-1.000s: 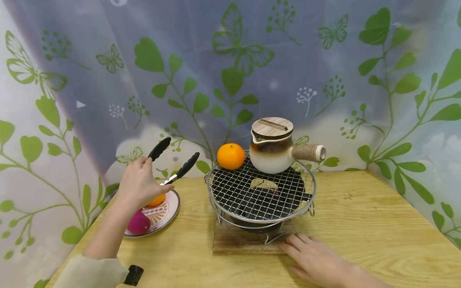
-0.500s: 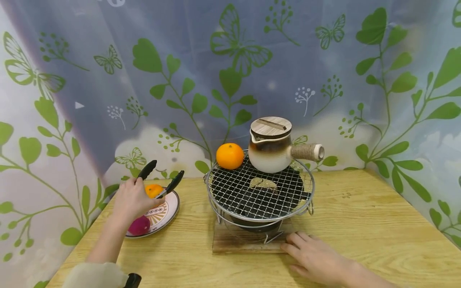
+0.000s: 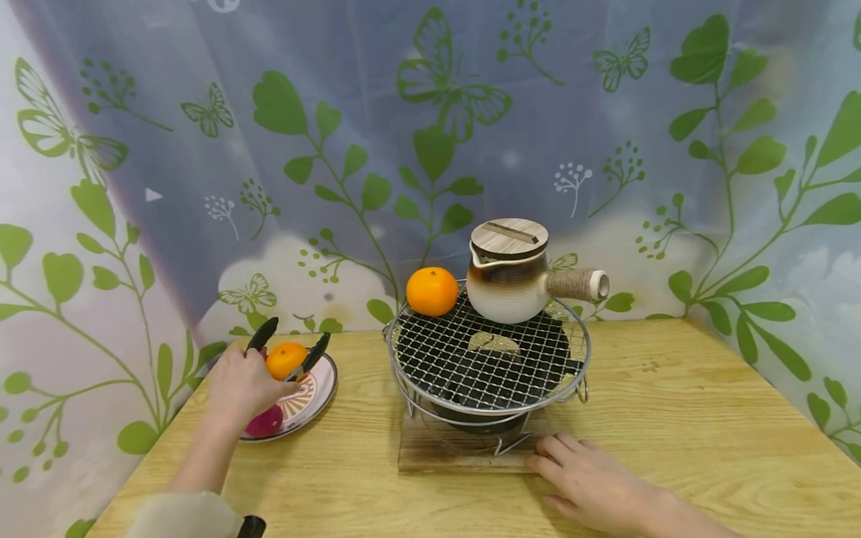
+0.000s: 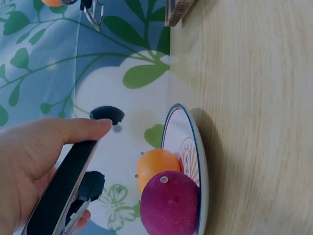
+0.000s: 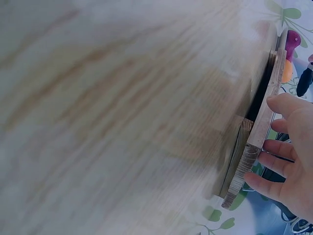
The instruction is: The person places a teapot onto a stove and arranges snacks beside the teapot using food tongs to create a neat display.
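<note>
The left hand (image 3: pixel 242 385), arm stretched forward, grips tongs (image 4: pixel 61 188), their black tips spread above a mandarin (image 3: pixel 285 361) that shares a plate (image 3: pixel 321 392) with a magenta fruit (image 4: pixel 169 203); the plate's print is too small to read. Another mandarin (image 3: pixel 432 292) and a lidded teapot (image 3: pixel 506 295) stand on the wire grill (image 3: pixel 444 362). The right hand (image 3: pixel 592 478), fingers relaxed, touches its wooden base (image 3: pixel 451 454).

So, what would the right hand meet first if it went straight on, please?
The right hand would likely meet the brown rectangular wooden board first; they seem to touch, though depth is unclear.
</note>
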Tool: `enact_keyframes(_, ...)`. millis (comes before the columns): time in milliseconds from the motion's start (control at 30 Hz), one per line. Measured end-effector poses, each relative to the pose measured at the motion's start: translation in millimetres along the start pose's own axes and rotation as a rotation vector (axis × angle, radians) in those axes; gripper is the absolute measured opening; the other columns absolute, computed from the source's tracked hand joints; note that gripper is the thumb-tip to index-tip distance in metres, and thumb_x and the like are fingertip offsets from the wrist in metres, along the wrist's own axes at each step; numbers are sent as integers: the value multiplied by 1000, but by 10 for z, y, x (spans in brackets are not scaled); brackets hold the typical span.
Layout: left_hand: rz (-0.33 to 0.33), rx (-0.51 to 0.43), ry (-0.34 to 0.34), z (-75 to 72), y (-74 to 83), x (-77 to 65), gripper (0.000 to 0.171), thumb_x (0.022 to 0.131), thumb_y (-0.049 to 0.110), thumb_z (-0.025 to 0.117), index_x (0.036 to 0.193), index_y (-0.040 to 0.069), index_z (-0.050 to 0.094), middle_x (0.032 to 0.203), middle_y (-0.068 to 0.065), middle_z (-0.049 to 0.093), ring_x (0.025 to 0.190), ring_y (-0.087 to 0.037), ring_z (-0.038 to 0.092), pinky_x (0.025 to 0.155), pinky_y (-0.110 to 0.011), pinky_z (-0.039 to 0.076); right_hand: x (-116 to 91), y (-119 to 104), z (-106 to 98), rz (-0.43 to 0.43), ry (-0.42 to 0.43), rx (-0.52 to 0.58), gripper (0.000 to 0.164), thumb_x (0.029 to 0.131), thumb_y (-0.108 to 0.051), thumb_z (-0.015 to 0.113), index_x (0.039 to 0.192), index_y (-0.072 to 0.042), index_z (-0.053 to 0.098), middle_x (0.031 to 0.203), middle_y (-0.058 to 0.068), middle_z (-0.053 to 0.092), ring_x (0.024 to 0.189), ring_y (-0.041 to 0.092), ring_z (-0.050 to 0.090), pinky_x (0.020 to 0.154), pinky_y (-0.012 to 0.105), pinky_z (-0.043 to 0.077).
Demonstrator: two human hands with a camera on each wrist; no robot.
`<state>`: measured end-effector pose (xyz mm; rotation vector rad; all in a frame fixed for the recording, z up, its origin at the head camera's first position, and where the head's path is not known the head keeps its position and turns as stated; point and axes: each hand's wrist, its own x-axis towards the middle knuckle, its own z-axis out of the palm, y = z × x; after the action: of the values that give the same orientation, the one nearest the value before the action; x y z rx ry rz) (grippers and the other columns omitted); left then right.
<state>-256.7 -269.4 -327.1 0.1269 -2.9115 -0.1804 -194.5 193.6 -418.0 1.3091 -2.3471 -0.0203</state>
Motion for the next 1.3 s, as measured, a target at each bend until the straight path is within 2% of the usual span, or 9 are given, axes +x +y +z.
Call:
enact_keyframes(167,-17,13,-3,66,1,-21,83,63,53,74,97,-19,50,89,-35,49,88,-46,48,77,-52,39,-10,-4,10,-6,19,-8,48,75,-35,72,115,-11,60,106,3,54,93,19,53,71,35,50)
enact_keyframes(300,-43,-7,-7,137,-2,-43,82,65,51,74,96,-20,48,87,-33,48,87,-46,46,77,-52,38,-19,-20,16,-14,32,-11,49,75,-35,71,116,-11,60,106,3,54,93,19,53,71,35,51)
enact_keyframes(567,-93,-4,29,250,52,-27,87,67,49,74,102,-24,44,92,-37,44,90,-49,43,76,-55,38,-14,-23,20,-8,38,-22,51,73,-35,72,116,-11,59,106,2,53,93,18,52,72,35,50)
enact_keyframes(800,-119,8,-21,309,89,-4,89,68,46,75,107,-26,40,100,-40,42,95,-52,43,81,-58,37,2,-16,11,-1,54,-38,56,72,-36,73,119,-9,58,103,-1,52,90,16,51,71,33,49)
enact_keyframes(1033,-117,33,-33,341,88,40,89,69,44,75,108,-27,40,99,-40,42,95,-53,43,83,-59,36,5,-7,7,2,21,-16,54,76,-37,71,120,-9,57,104,-1,53,90,16,52,70,33,49)
enact_keyframes(1300,-118,25,-43,369,66,37,81,70,40,75,104,-27,44,97,-40,42,95,-53,41,82,-60,35,11,-3,8,-5,28,-15,54,76,-37,71,121,-9,56,104,-1,53,90,16,52,68,32,49)
